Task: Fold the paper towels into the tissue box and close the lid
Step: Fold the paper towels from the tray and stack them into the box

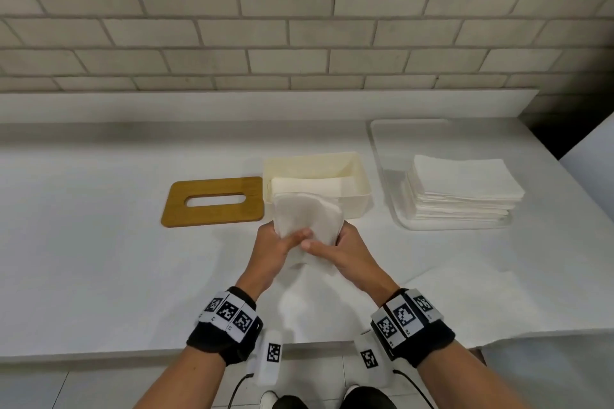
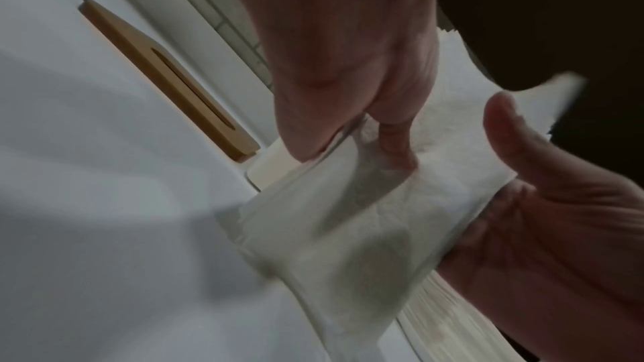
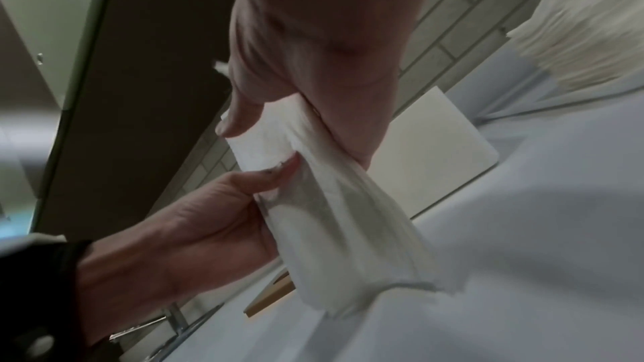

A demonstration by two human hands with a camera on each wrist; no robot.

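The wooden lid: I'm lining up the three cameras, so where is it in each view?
Head: wooden lid flat, left of the tissue box.
Left wrist: upper left, seen edge-on.
Right wrist: only a corner, bottom centre.
Shared landmark: the held paper towel.

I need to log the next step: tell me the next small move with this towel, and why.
Probably carry the paper towel forward and lay it in the open tissue box. Both the left hand and right hand hold it folded just in front of the box, which already contains folded towels; the wooden lid lies aside.
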